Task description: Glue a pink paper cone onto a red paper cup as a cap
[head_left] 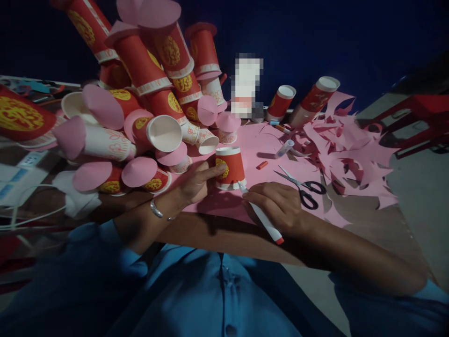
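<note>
A red paper cup with a yellow emblem and white bands (234,167) is upside down or upright, I cannot tell which, over pink paper (224,206). My left hand (198,184) grips its left side, the thumb across the emblem. In my right hand (277,203) is a white marker with a red end (264,222), its tip at the cup's lower white band. An orange-red cap (262,165) lies on the paper behind my right hand. Black-handled scissors (307,188) rest to the right, partly open, and a clear-capped tube (284,149) lies farther back.
Many cups with pink paper cones (140,171) are piled at the left and back left. Pink paper scraps (333,135) heap at the right. Two red cups (280,104) stand at the back. White cables (38,215) lie at the left; a red stool (421,112) is beyond the table.
</note>
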A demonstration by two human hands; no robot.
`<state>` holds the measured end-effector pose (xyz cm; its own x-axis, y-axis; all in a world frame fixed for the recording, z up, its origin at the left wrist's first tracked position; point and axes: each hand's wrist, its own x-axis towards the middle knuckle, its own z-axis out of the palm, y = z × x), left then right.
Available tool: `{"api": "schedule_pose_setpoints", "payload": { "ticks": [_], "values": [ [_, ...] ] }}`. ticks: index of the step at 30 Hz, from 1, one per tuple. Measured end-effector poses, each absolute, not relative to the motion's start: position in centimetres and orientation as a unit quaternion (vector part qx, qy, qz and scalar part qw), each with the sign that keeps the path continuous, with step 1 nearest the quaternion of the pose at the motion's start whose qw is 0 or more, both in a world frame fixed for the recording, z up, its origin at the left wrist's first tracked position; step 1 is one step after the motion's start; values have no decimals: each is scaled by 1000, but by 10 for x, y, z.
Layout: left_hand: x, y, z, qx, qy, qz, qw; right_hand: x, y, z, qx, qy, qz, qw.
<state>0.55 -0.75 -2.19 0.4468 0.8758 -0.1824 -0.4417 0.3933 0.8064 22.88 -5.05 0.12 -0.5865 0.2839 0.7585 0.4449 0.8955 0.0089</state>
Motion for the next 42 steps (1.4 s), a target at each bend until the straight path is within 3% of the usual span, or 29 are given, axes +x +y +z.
{"api": "schedule_pose_setpoints", "payload": {
  "ticks": [6, 24, 42],
  "values": [
    [8, -8, -22, 372, 322, 436, 754, 232, -54, 11, -213, -907, -79, 356],
    [8, -8, -22, 377, 322, 439, 750, 232, -53, 7, -211, -913, -68, 342],
    [4, -9, -18, 356, 337, 412, 768, 226, -55, 2, -214, -896, -103, 376]
  ]
}}
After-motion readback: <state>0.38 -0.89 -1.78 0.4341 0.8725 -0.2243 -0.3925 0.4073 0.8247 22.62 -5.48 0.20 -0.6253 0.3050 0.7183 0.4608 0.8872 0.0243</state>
